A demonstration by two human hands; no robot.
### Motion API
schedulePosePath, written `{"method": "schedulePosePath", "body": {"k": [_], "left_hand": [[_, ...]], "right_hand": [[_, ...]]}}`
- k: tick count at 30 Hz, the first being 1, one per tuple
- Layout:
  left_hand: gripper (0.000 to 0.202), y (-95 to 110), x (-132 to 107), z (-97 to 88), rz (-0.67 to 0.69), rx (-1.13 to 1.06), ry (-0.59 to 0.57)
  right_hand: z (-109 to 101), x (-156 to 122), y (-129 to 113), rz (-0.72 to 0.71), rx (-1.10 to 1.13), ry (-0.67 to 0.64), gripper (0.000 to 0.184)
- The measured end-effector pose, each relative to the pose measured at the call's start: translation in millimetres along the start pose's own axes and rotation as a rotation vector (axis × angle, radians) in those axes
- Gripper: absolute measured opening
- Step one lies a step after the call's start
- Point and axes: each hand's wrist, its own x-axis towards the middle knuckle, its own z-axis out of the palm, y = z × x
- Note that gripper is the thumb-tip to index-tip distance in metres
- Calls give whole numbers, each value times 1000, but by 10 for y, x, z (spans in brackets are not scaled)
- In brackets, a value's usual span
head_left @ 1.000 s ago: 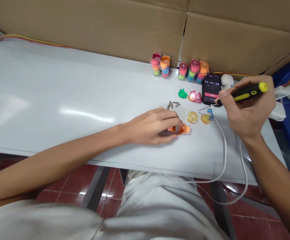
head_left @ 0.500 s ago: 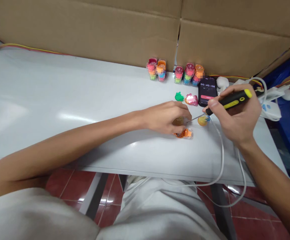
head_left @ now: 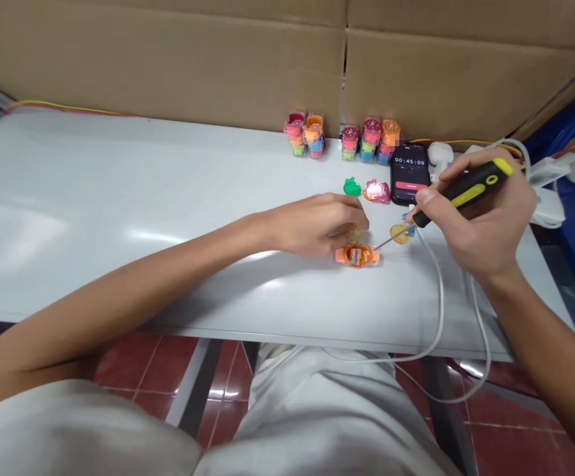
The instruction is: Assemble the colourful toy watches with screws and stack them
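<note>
My right hand (head_left: pixel 490 211) is wrapped round the black and yellow handle of a screwdriver (head_left: pixel 468 193). The screwdriver's thin shaft slopes down to the left, its tip close to the right end of an orange pencil sharpener (head_left: pixel 358 256) lying on the table; whether they touch I cannot tell. A metal blade shows inside the sharpener. Just behind it, the curled fingers of my left hand (head_left: pixel 324 221) close round a yellow see-through piece (head_left: pixel 353 233), partly hidden by them. Another round yellow piece (head_left: pixel 399 233) with a blue part lies below the screwdriver shaft.
A green piece (head_left: pixel 352 187) and a pink piece (head_left: pixel 377 191) lie behind my left hand. Colourful sharpener stacks (head_left: pixel 370 140) stand along the cardboard wall (head_left: pixel 168 59). A phone (head_left: pixel 410 173) showing a timer lies beside them, its white cable (head_left: pixel 439 297) running over the table edge.
My left hand has drawn back slightly left, uncovering more of the orange sharpener. The screwdriver tip has shifted from the yellow piece to beside the sharpener. The view has tilted a little.
</note>
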Motion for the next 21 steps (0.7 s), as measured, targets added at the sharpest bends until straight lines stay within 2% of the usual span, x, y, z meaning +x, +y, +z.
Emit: {"method": "schedulePosePath", "body": {"k": [4,7,15,21], "left_hand": [[25,37,46,5,2,21,-6],[22,67,81,-1,-21,32,16],[20,113,85,-55,-66,62,-4],[17,125,76,-5,-76,57,3]], "right_hand": [[13,-48,-28,60,72,-77,27],[24,-88,-27,79,38,-138,27],[7,-113,-62,132,29,-172,26],[-1,-111,-33,116,45,-240,27]]}}
